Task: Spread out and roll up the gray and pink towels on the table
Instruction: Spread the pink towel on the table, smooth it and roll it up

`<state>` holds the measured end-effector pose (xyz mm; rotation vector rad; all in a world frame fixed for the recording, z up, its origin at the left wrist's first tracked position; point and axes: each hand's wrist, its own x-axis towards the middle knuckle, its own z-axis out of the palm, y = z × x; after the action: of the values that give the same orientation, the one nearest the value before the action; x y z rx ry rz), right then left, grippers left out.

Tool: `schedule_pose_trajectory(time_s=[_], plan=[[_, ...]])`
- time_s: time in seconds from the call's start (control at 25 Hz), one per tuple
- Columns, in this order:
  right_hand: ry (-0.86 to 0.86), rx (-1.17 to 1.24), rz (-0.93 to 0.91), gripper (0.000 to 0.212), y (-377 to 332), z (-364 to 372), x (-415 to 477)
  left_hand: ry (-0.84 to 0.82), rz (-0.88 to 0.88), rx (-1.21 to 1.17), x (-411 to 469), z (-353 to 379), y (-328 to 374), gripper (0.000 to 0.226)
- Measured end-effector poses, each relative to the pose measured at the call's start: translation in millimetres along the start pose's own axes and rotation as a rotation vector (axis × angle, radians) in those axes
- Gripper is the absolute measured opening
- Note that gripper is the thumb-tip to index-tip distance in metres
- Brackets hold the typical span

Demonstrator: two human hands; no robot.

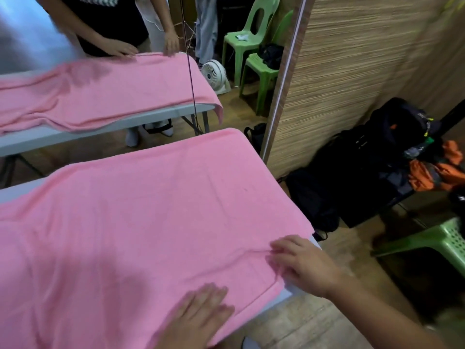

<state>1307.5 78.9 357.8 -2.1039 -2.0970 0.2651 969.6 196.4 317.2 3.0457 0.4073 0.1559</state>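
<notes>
Pink terry towel [151,210] lies spread flat over the white table [20,188], filling centre and lower left of the frame. Left hand [201,313] presses straight fingers on its near edge; right hand [307,265], lower right, touches its right edge, fingers bent, grip unclear

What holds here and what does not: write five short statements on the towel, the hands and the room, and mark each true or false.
1. The pink towel lies spread over the table. True.
2. The left hand hovers clear of the towel. False: it rests flat on it.
3. The right hand touches the towel near the table's corner. True.
4. The towel is already rolled up. False: it lies unrolled.
5. The plastic chair on the right is red. False: it is green.
</notes>
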Motion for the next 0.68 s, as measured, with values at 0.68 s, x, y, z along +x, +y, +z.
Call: schedule_pose_trajectory(time_s=[0.68], plan=[[0.107, -0.085, 0.216, 0.003, 20.3, -12.9, -87.0, 0.209, -0.127, -0.317, 7.4, -11.5, 45.5, 0.004]])
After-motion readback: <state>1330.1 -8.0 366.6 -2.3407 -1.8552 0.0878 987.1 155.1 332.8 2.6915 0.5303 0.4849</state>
